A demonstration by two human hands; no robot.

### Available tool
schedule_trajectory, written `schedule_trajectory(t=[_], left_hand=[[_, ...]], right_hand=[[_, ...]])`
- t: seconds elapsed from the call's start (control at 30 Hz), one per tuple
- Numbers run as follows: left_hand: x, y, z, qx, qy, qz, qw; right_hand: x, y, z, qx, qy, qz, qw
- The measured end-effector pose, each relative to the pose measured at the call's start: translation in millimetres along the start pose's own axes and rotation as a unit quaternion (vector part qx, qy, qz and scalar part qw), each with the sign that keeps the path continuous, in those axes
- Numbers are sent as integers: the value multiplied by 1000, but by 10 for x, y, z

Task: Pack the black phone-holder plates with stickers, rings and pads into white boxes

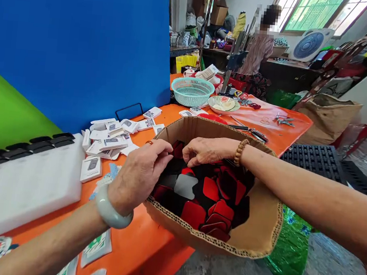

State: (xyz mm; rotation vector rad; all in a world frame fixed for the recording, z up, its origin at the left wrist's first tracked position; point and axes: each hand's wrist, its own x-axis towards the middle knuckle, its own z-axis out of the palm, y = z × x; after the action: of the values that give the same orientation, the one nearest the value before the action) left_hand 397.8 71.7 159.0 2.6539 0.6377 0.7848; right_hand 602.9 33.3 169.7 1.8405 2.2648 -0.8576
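A cardboard box (pixel 255 231) stands at the orange table's edge, filled with flat, rounded red and black pieces (pixel 193 215). One grey piece (pixel 185 186) lies face up among them. My left hand (pixel 144 170), with a pale bangle at the wrist, is at the box's left rim, its thumb and fingers pinched together. Inside the box, over the pieces, is my right hand (pixel 203 150), wearing a beaded bracelet. Its fingers are curled and closed. Whatever either hand holds, if anything, is hidden.
Small white printed boxes (pixel 113 141) lie piled left of the carton. Behind it are a turquoise basket (pixel 192 90), a plate (pixel 223 104) and keys (pixel 284 120). White foam (pixel 29 187) with black parts lines the left. A person (pixel 258 49) is farther back.
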Motion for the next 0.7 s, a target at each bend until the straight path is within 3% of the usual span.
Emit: schedule_trajectory(t=[0.13, 0.33, 0.57, 0.7], left_hand=[[23, 2, -7, 2, -28, 5, 1000], [52, 7, -14, 19, -60, -20, 998], [99, 54, -30, 51, -111, -33, 992], [216, 75, -62, 57, -180, -44, 981]], right_hand=[[-32, -10, 18, 13, -56, -4, 998], [-124, -14, 77, -16, -84, -40, 996], [-157, -135, 186, 71, -61, -66, 993], [-116, -109, 142, 131, -104, -133, 977]])
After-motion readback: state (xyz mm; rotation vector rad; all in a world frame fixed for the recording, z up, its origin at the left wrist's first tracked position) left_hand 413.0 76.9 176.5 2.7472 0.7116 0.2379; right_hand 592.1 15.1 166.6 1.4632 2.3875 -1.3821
